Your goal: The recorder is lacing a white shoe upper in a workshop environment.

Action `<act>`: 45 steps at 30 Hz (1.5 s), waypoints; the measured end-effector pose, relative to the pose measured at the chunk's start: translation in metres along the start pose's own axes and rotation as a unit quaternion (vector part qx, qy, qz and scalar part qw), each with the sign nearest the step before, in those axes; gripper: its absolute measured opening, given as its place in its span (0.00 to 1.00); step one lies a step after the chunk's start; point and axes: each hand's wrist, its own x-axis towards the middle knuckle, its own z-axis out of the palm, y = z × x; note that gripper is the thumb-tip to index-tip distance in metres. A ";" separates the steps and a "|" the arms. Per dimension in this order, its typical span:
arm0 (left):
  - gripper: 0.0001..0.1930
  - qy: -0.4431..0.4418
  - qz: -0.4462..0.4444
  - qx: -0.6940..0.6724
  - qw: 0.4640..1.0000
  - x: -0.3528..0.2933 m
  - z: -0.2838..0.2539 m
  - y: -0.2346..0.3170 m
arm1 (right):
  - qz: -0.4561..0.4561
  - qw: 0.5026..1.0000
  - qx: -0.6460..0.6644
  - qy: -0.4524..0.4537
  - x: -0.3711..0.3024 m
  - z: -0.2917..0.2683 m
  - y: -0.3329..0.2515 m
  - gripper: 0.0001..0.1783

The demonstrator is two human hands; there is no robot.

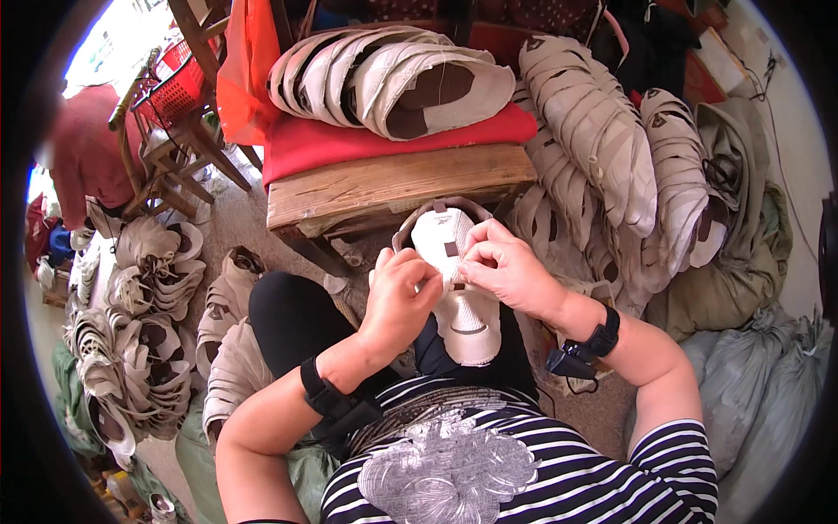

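A cream shoe upper (438,234) with a brown lined collar lies over my lap, its textured toe part (467,327) pointing toward me. A small dark square patch sits on its pale tongue. My left hand (401,293) is closed at the upper's left side, fingers and thumb pressed together. On the other side my right hand (508,269) pinches with thumb and forefinger over the middle of the upper. Whatever lies between the fingertips of either hand is too small or hidden to make out.
Ahead stands a wooden bench (393,179) with a red cloth (305,162) and a row of nested uppers (375,79). More stacked uppers (594,140) rise at the right, beside grey sacks (751,384). Heaps of uppers (144,341) cover the left floor, near a person in red (92,144).
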 end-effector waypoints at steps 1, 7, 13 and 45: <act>0.04 -0.007 -0.005 -0.009 1.000 0.000 -0.001 0.000 | -0.020 1.000 -0.004 -0.006 0.000 0.000 0.004 0.06; 0.03 -0.017 0.107 0.085 0.991 -0.007 -0.002 0.015 | -0.019 1.000 0.013 -0.021 -0.004 0.006 0.004 0.06; 0.05 -0.012 0.244 0.135 0.960 -0.003 -0.006 0.015 | -0.004 0.999 0.042 -0.026 -0.002 0.006 0.002 0.06; 0.10 0.030 -0.130 -0.425 0.895 0.024 -0.017 0.027 | -0.012 0.994 0.106 -0.041 0.021 0.005 -0.044 0.13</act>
